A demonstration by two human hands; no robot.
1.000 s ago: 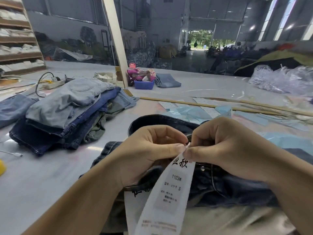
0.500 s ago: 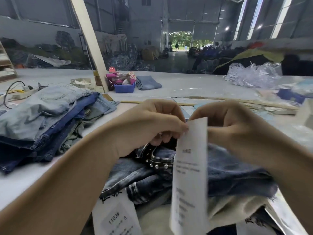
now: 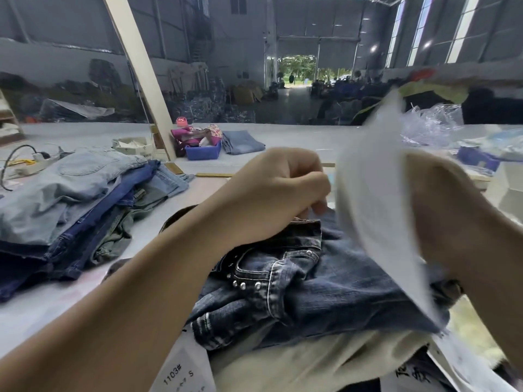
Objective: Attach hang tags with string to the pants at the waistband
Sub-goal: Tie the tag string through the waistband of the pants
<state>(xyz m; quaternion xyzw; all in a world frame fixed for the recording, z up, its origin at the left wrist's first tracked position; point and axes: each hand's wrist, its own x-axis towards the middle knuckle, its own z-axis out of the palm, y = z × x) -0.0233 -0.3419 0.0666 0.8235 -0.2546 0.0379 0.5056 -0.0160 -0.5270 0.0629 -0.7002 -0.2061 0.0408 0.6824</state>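
Left hand (image 3: 278, 193) curled, fingertips pinched together over the waistband of the dark studded pants (image 3: 317, 281), the thing pinched too small to make out; pants heaped at the near edge of the worktop (image 3: 297, 137), just below both hands. Right hand (image 3: 441, 205) blurred behind a long white hang tag (image 3: 376, 199), grip impossible to tell, the tag slanting between the two hands. Stack of folded jeans (image 3: 70, 199) toward the left edge; blue bin (image 3: 202, 151) farther back.
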